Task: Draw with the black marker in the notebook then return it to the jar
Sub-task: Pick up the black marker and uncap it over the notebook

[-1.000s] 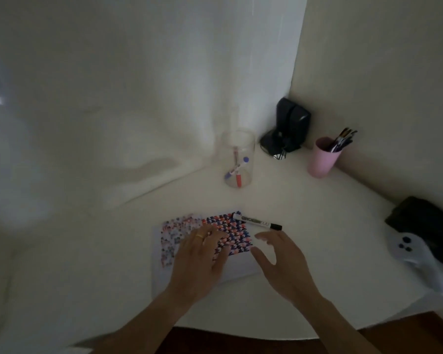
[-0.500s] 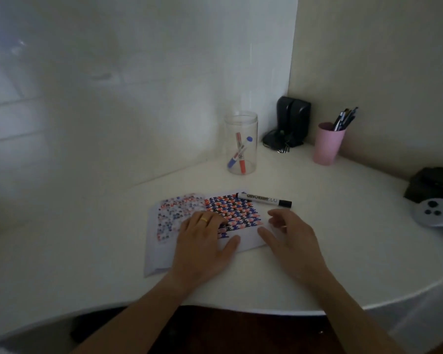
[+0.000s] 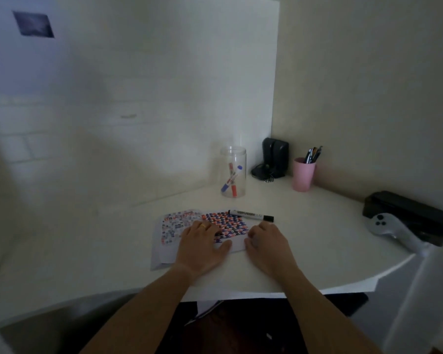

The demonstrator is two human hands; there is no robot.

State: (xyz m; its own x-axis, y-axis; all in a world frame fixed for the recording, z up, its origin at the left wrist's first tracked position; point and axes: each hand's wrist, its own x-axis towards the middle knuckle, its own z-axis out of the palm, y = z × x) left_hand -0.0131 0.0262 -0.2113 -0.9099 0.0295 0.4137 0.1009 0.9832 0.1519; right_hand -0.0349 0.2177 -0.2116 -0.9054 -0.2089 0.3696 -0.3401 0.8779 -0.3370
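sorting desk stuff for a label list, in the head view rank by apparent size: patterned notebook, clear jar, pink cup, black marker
1. Patterned paper notebook
2. Clear plastic jar
3. Pink plastic cup, though it stands farther back
4. Black-capped marker, long but thin

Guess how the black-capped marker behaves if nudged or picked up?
The white round-barrelled marker with black cap lies flat across the patterned notebook's far edge, so it probably rolls if nudged. Slim and likely light, smooth and somewhat slippery.

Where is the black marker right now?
The black marker lies on the white desk at the far right edge of the notebook, just beyond the right hand, in front of the clear jar.
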